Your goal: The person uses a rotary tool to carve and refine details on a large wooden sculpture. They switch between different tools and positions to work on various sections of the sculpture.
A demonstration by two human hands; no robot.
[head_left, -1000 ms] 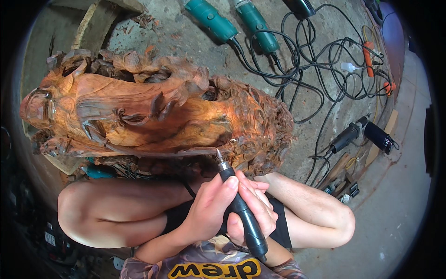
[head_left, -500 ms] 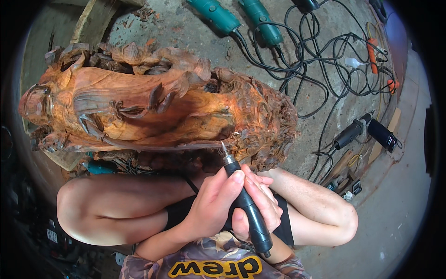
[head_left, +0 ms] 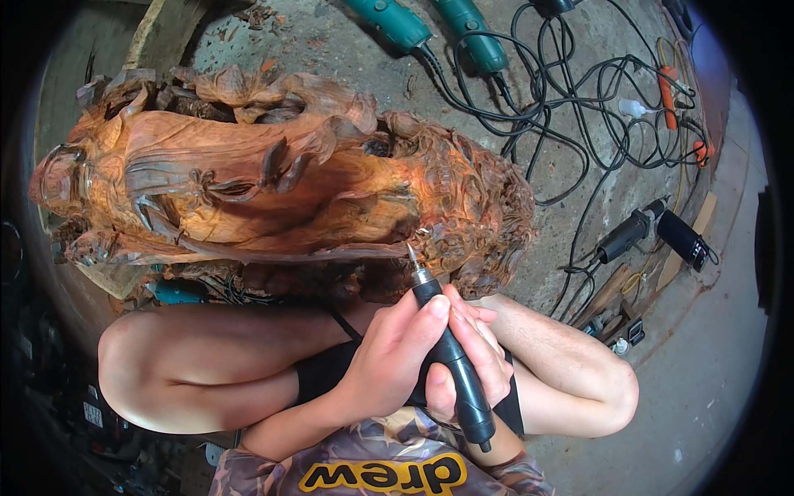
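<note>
A large reddish-brown wood carving (head_left: 281,198), cut in deep folds and leaf-like shapes, lies lengthwise in front of my legs. Both hands are wrapped round a black pen-shaped rotary carving tool (head_left: 457,364) with a pointed metal bit. My left hand (head_left: 385,355) grips its left side, thumb laid along the barrel near the front. From the other side my right hand (head_left: 480,343) closes on it, its fingers partly hidden behind the tool. The bit's tip is at the carving's near edge, right of the middle; whether it touches the wood I cannot tell.
Two green power tools (head_left: 471,37) lie beyond the carving, their black cables (head_left: 529,124) tangled across the concrete floor. At the right are a black power tool (head_left: 624,237), a dark phone-like device (head_left: 682,240) and an orange-handled item (head_left: 667,97). A wooden board (head_left: 149,33) stands far left.
Both hands and the carving tool have shifted slightly right and away from me, bringing the bit's tip a little further right along the carving's near edge. The grip looks the same.
</note>
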